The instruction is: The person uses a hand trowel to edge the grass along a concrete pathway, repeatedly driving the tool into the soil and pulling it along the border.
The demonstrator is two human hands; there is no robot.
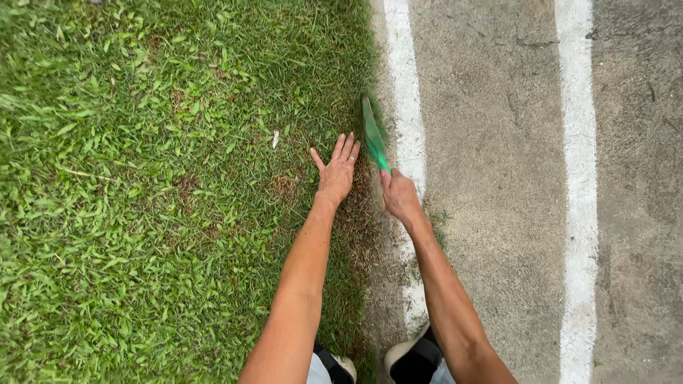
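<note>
My left hand [337, 169] lies flat on the grass [156, 185], fingers together and pointing away from me, a ring on one finger. It rests near the lawn's right edge, where the grass is thin and brown. My right hand [400, 196] grips the handle of a green-bladed tool [373, 136]. The blade points away from me and runs along the border between the grass and the pavement, blurred as if in motion. The two hands are close, about a hand's width apart.
Grey pavement [498, 178] fills the right half, with two white painted lines, one [407, 107] beside the grass edge and one [580, 178] farther right. My shoes [409, 355] show at the bottom edge. Brown patches dot the lawn.
</note>
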